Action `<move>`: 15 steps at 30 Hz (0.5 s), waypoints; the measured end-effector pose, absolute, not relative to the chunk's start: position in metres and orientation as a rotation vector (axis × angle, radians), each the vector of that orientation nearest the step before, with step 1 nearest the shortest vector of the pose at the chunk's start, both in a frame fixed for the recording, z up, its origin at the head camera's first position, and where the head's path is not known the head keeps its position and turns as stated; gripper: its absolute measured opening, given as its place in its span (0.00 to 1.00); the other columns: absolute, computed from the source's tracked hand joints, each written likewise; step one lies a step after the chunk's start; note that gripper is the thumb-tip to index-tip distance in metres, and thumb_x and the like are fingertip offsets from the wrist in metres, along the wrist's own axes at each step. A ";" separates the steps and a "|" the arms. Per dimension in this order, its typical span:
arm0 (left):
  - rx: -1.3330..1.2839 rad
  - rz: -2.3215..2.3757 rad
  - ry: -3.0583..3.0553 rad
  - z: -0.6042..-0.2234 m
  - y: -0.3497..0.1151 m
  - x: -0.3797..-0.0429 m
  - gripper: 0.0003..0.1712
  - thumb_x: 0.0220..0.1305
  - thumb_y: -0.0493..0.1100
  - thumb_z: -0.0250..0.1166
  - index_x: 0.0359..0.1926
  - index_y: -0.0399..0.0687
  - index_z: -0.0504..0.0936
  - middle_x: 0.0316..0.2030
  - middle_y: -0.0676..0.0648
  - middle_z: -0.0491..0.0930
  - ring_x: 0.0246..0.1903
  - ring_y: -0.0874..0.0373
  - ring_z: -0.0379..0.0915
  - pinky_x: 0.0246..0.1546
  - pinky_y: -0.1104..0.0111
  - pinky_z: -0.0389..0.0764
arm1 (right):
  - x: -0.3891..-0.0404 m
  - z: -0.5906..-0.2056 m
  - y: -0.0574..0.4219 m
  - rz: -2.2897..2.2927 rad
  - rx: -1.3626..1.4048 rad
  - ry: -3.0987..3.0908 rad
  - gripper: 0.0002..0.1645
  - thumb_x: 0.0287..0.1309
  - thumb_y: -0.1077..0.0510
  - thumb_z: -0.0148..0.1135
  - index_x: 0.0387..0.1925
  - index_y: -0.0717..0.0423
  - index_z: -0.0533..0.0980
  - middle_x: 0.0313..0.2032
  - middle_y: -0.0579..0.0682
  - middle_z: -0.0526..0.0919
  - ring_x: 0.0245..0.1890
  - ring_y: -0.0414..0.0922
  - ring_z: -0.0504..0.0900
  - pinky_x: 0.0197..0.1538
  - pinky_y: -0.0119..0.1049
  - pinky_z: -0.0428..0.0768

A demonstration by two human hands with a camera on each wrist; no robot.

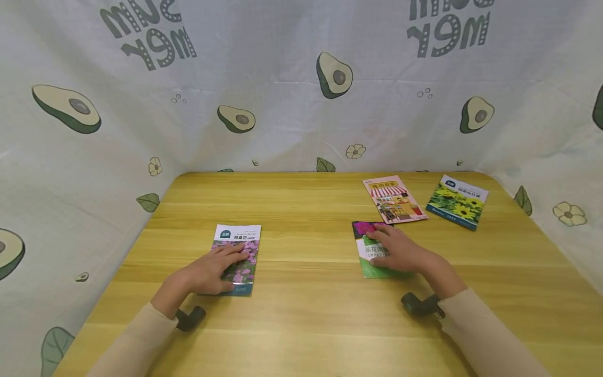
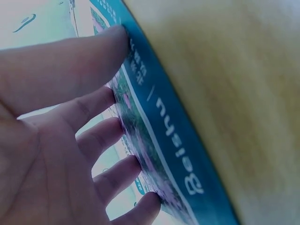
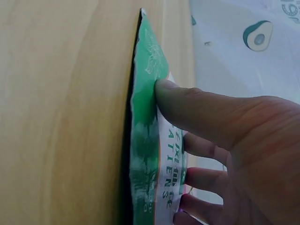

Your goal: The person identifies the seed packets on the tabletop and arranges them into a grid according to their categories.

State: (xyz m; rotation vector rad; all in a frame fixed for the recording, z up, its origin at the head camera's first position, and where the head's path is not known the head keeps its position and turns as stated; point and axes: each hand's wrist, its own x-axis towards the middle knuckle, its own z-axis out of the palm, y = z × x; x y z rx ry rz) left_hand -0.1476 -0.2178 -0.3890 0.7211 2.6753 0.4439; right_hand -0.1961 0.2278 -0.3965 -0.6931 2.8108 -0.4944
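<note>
On the left of the table, my left hand (image 1: 207, 272) rests on a seed packet with pink flowers (image 1: 246, 269). Its thumb and spread fingertips touch the printed face near the blue bottom band (image 2: 176, 140), and the palm is raised off it. Farther right, my right hand (image 1: 405, 250) lies over a green and white impatiens seed packet (image 1: 372, 270) with a magenta flower at its top. In the right wrist view the thumb presses the green part (image 3: 149, 103), while the other fingertips touch the white part. Both packets lie flat, partly hidden by the hands.
Behind the right hand lie a pink seed packet (image 1: 393, 201) with a shop picture and a yellow-flower seed packet (image 1: 457, 202). A wooden table (image 1: 301, 314) is under everything. An avocado-print cloth (image 1: 282, 63) hangs along its back and sides.
</note>
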 end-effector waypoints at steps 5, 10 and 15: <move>0.722 0.440 2.682 -0.388 -0.218 -0.147 0.40 0.59 0.40 0.67 0.73 0.45 0.65 0.76 0.39 0.56 0.74 0.31 0.49 0.70 0.35 0.58 | -0.197 -0.397 0.224 -0.511 -0.706 2.829 0.39 0.54 0.48 0.72 0.63 0.63 0.72 0.68 0.73 0.63 0.66 0.75 0.63 0.64 0.70 0.66; 0.726 0.443 2.676 -0.388 -0.218 -0.147 0.40 0.60 0.40 0.67 0.73 0.44 0.65 0.76 0.39 0.56 0.74 0.32 0.49 0.70 0.35 0.57 | -0.196 -0.397 0.222 -0.498 -0.707 2.842 0.39 0.54 0.48 0.72 0.63 0.63 0.73 0.68 0.73 0.64 0.66 0.75 0.63 0.64 0.70 0.67; 0.709 0.439 2.669 -0.388 -0.218 -0.148 0.40 0.61 0.41 0.67 0.73 0.45 0.64 0.77 0.39 0.55 0.75 0.32 0.48 0.71 0.35 0.56 | -0.195 -0.399 0.220 -0.512 -0.736 2.838 0.38 0.54 0.48 0.71 0.63 0.63 0.73 0.68 0.73 0.64 0.66 0.76 0.63 0.64 0.70 0.66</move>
